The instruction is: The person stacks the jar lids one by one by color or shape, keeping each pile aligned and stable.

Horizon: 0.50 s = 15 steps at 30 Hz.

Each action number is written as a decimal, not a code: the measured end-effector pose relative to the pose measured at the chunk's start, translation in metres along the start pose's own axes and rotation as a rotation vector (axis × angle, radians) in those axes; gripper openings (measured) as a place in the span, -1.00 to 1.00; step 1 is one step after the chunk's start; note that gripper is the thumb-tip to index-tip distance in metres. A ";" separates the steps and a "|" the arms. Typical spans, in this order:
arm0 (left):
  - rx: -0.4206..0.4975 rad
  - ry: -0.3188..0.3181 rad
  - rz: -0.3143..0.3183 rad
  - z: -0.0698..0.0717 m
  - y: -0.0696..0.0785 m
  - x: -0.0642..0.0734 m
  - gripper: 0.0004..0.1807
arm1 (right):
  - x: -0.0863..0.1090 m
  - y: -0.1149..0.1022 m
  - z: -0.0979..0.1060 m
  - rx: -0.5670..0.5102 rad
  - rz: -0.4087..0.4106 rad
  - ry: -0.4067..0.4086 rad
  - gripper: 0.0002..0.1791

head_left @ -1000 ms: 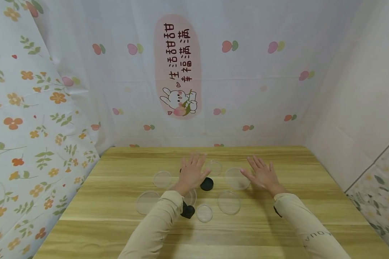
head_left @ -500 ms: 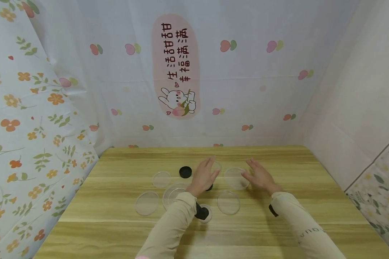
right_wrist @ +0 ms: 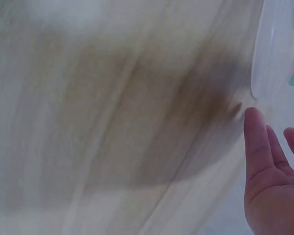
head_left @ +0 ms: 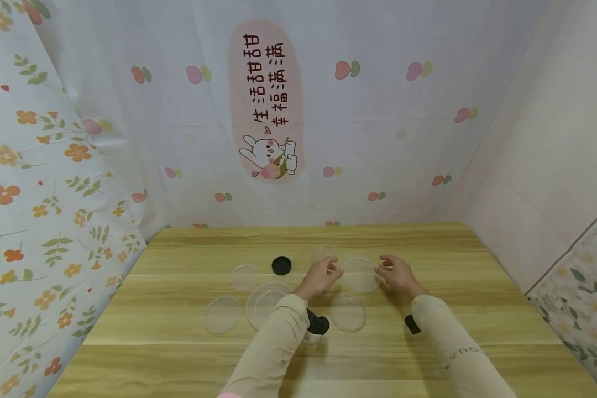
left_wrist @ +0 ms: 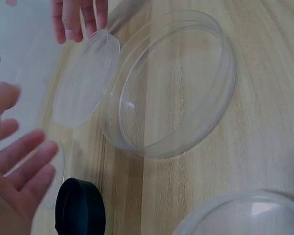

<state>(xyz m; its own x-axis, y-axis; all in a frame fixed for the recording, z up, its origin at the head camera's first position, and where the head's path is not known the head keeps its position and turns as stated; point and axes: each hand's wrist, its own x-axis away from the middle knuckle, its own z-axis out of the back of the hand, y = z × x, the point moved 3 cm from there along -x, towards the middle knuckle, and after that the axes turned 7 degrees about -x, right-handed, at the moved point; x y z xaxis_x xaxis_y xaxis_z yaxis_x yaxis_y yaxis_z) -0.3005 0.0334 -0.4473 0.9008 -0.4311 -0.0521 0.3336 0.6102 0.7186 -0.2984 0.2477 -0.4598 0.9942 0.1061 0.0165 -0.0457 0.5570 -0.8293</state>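
Observation:
My left hand (head_left: 320, 278) is above the middle of the table, its fingers loosely bent and holding nothing. Beside it in the left wrist view stands a black round cap (left_wrist: 90, 208). Between my hands lies a clear round shallow dish or lid (head_left: 360, 275), seen also as a clear disc (left_wrist: 85, 81) in the left wrist view. The fingertips of my right hand (head_left: 398, 275) are at that disc's right rim; whether they touch is unclear. In the right wrist view my right hand (right_wrist: 272, 183) has its fingers extended near a clear edge (right_wrist: 274, 49).
Other clear round pieces lie about: a nested-looking dish (head_left: 251, 309), a disc at left (head_left: 221, 314), a smaller disc (head_left: 244, 277) and a disc in front (head_left: 348, 313). A second black cap (head_left: 281, 266) sits toward the back. A patterned cloth (head_left: 368, 138) hangs behind the table.
My left hand has moved right and slightly down, uncovering the black cap at the back. The fingers of both hands have bent more, and my right hand has come slightly lower near the clear disc.

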 end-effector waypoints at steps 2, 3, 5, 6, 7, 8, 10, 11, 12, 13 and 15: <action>0.018 -0.061 0.022 -0.002 -0.001 0.001 -0.50 | 0.000 0.003 -0.003 -0.026 -0.023 -0.001 -0.50; 0.025 -0.083 0.034 -0.003 -0.001 0.001 -0.49 | 0.000 0.003 -0.004 -0.029 -0.026 0.002 -0.50; 0.043 -0.109 0.051 -0.004 -0.001 0.002 -0.48 | -0.001 0.004 -0.005 -0.023 -0.020 0.013 -0.52; 0.051 -0.118 0.060 -0.004 -0.001 0.001 -0.48 | -0.001 0.004 -0.006 -0.020 -0.017 0.020 -0.52; 0.056 -0.124 0.069 -0.005 -0.001 0.001 -0.47 | -0.002 0.004 -0.007 -0.013 -0.012 0.026 -0.53; 0.065 -0.130 0.079 -0.005 -0.001 0.001 -0.47 | -0.002 0.004 -0.007 -0.011 -0.007 0.028 -0.54; 0.083 -0.142 0.099 -0.006 0.000 0.001 -0.46 | -0.002 0.004 -0.008 -0.008 -0.004 0.030 -0.55; 0.090 -0.149 0.105 -0.007 0.000 0.001 -0.46 | -0.003 0.005 -0.008 0.001 -0.001 0.033 -0.56; 0.095 -0.155 0.112 -0.008 0.001 0.000 -0.45 | -0.003 0.005 -0.008 0.002 -0.001 0.034 -0.57; 0.100 -0.159 0.115 -0.008 0.002 0.000 -0.45 | -0.003 0.006 -0.008 0.009 0.004 0.037 -0.58; 0.102 -0.167 0.121 -0.010 0.004 0.000 -0.45 | -0.004 0.007 -0.008 0.019 0.008 0.042 -0.60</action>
<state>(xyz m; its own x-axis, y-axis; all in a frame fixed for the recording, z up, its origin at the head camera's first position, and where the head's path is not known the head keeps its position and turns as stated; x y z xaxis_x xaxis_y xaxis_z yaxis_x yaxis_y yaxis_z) -0.2963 0.0425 -0.4513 0.8712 -0.4682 0.1479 0.1887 0.5973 0.7795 -0.3021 0.2449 -0.4700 0.9970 0.0760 -0.0138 -0.0549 0.5715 -0.8187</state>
